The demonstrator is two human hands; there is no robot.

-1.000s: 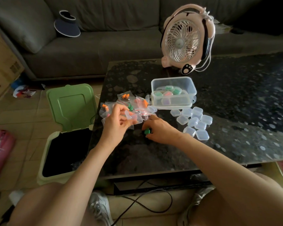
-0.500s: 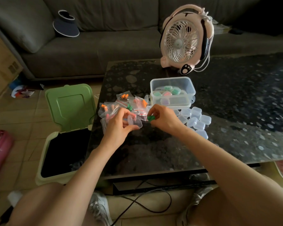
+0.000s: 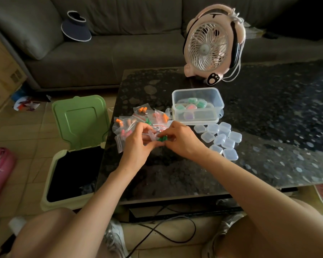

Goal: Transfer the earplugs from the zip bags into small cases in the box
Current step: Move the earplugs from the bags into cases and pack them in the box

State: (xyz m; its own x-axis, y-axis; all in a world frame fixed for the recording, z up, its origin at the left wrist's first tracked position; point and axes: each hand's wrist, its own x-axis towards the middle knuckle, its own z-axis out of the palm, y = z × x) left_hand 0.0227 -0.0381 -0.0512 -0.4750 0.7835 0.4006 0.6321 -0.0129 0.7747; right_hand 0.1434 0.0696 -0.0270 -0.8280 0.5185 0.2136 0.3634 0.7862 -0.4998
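The near strip of the table (image 3: 175, 175), between its front edge and the two hands, is left open, and a wide stretch is left open to the right, past the cases (image 3: 221, 138). These are clustered just right of the right hand (image 3: 184, 140), in front of the box (image 3: 198, 93), so a low path there is blocked; the uncovered box can be entered from above. Bags (image 3: 132, 123) are piled behind the left hand (image 3: 138, 146). Behind the box the fan (image 3: 209, 47) is stood. Off the left edge, the bin (image 3: 49, 175) lid (image 3: 80, 120) is raised.
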